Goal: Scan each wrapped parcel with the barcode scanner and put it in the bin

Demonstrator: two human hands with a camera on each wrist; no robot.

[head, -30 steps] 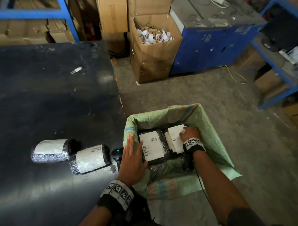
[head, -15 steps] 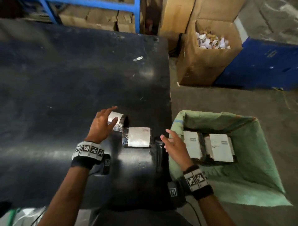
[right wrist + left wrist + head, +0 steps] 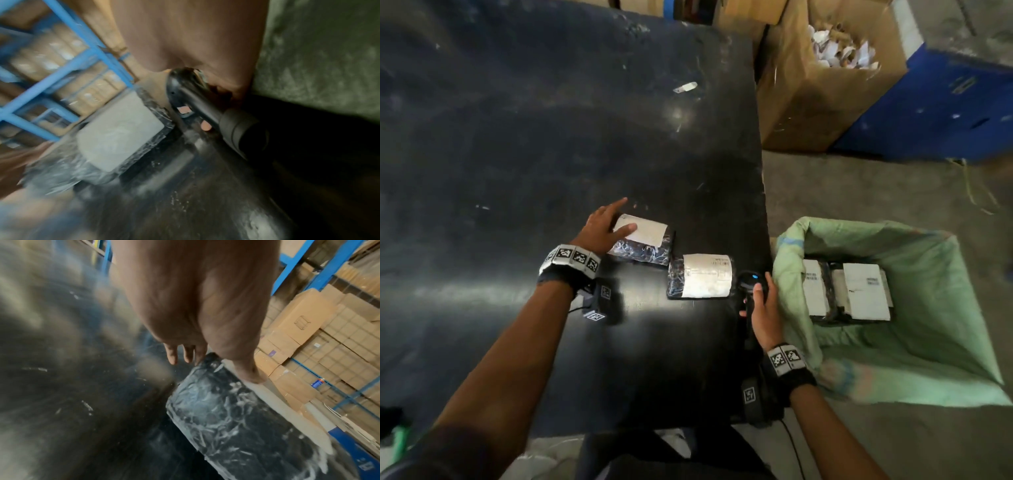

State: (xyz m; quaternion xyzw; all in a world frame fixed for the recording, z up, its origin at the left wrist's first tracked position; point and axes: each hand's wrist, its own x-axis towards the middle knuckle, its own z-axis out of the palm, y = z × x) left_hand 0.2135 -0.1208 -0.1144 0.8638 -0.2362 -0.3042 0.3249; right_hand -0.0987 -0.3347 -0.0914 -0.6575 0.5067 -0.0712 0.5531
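Two black film-wrapped parcels with white labels lie on the black table (image 3: 551, 154). My left hand (image 3: 616, 219) lies over the left parcel (image 3: 643, 243), fingers straight, thumb resting on its label. In the left wrist view the fingers (image 3: 172, 355) reach past the end of that parcel (image 3: 230, 415). The second parcel (image 3: 702, 277) lies untouched beside it, also seen as a parcel (image 3: 119, 129) in the right wrist view. My right hand (image 3: 759, 297) grips the black barcode scanner (image 3: 750, 279) at the table's right edge; fingers curl round the scanner (image 3: 195, 99). Two parcels (image 3: 852, 291) lie in the green-lined bin (image 3: 928, 342).
A cardboard box (image 3: 818, 102) of paper scraps stands on the floor behind the bin, next to a blue cabinet (image 3: 945, 109). A small white scrap (image 3: 685, 87) lies far back on the table. Blue racks with cartons (image 3: 308, 337) stand behind.
Both hands have left the bin. The left hand has come onto the left parcel on the table. The right hand has closed round the scanner at the table edge.
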